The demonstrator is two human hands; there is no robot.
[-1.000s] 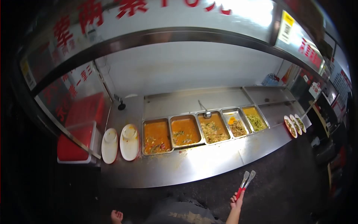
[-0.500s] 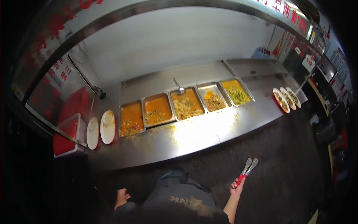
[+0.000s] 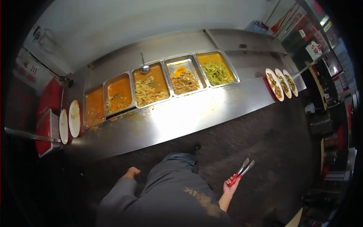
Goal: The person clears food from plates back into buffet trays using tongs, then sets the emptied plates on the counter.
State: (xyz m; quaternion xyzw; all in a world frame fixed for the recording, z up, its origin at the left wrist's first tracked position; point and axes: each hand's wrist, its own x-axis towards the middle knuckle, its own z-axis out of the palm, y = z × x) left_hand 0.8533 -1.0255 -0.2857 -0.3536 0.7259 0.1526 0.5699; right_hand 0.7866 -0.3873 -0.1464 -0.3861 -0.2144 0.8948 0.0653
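Red-handled metal tongs (image 3: pixel 242 172) are in my right hand (image 3: pixel 231 184), their tips a little apart and pointing up and away over the dark floor. My left hand (image 3: pixel 133 172) hangs low beside my body, apart from the counter; its fingers are too hidden to read. Beyond both hands, the steel counter (image 3: pixel 124 140) holds a row of metal food pans. Among them are a pan of green vegetables (image 3: pixel 216 72), a pan of minced food (image 3: pixel 186 80) and a pan of pale chopped food in orange broth (image 3: pixel 151 89). A ladle (image 3: pixel 145 69) rests in the last.
Three oval plates of food, one nearest the pans (image 3: pixel 274 84), stand at the counter's right end. Two oval plates, one with a small dish (image 3: pixel 75 119), are at the left, near a red-and-white bin (image 3: pixel 55 128). Food scraps litter the counter; shelves line the right.
The view has turned right and moved, so the pans sit farther left and higher. The tongs stay in my right hand, over the floor. My left hand has swung slightly forward.
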